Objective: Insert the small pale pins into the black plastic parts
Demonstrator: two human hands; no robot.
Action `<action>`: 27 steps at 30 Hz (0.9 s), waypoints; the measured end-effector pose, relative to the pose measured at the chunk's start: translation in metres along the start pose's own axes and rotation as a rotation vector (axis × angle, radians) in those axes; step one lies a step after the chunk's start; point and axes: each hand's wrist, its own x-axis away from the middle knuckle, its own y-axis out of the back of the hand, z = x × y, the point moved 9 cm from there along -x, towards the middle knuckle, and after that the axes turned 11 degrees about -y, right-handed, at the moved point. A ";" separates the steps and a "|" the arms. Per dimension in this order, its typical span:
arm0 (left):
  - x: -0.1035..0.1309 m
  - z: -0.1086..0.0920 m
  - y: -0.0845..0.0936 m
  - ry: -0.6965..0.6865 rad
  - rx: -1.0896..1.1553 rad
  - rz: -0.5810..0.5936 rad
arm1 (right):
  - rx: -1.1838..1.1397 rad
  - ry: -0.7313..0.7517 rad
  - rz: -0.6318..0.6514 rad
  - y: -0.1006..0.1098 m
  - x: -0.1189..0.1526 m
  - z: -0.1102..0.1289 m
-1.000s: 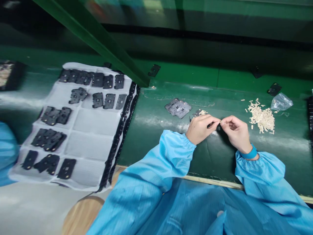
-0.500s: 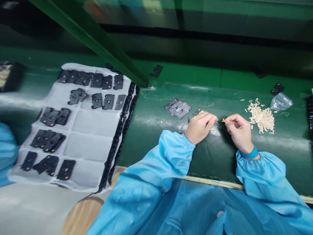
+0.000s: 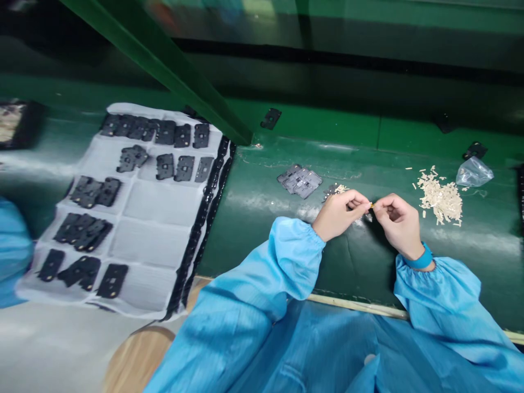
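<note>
My right hand (image 3: pixel 399 222) pinches a small yellow piece (image 3: pixel 371 206) between thumb and forefinger above the green tabletop. My left hand (image 3: pixel 340 212) is closed in a pinch too, its fingertips meeting the yellow piece from the other side. Whatever else the left fingertips hold is too small to make out. Just behind the left hand lies a small cluster of dark and cream bits (image 3: pixel 336 191), partly covered by it. Right of my right hand is a loose pile of small cream-coloured pieces (image 3: pixel 441 197).
Flat dark plastic plates (image 3: pixel 299 181) lie overlapped beyond my left hand. A white-lined tray (image 3: pixel 158 212) at left holds several black plates in rows. A clear plastic bag (image 3: pixel 474 172) lies at right. A green post (image 3: pixel 180 71) slants down behind the tray. Someone's blue sleeve (image 3: pixel 12 254) shows at far left.
My hands have come together: the gap between their fingertips has closed, and the left fingers now touch the yellow piece in my right hand. The view has shifted slightly.
</note>
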 end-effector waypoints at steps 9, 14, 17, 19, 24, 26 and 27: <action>0.001 0.002 0.004 0.014 -0.037 -0.050 | 0.303 0.335 -0.231 0.006 0.018 0.039; 0.003 0.001 0.006 0.021 -0.110 -0.066 | 0.416 0.383 -0.175 -0.004 0.020 0.037; 0.004 0.001 0.004 0.027 -0.107 -0.061 | 0.420 0.403 -0.182 -0.005 0.021 0.036; 0.005 0.001 0.002 0.031 -0.113 -0.055 | 0.420 0.407 -0.182 -0.007 0.022 0.038; 0.003 -0.008 0.004 -0.066 -0.163 -0.025 | 0.373 0.283 -0.263 0.015 0.009 0.034; 0.001 -0.020 0.008 -0.187 -0.265 -0.013 | 0.376 0.182 -0.363 0.040 -0.001 0.024; 0.000 -0.027 0.010 -0.268 -0.340 -0.008 | 0.382 0.131 -0.410 0.054 -0.006 0.018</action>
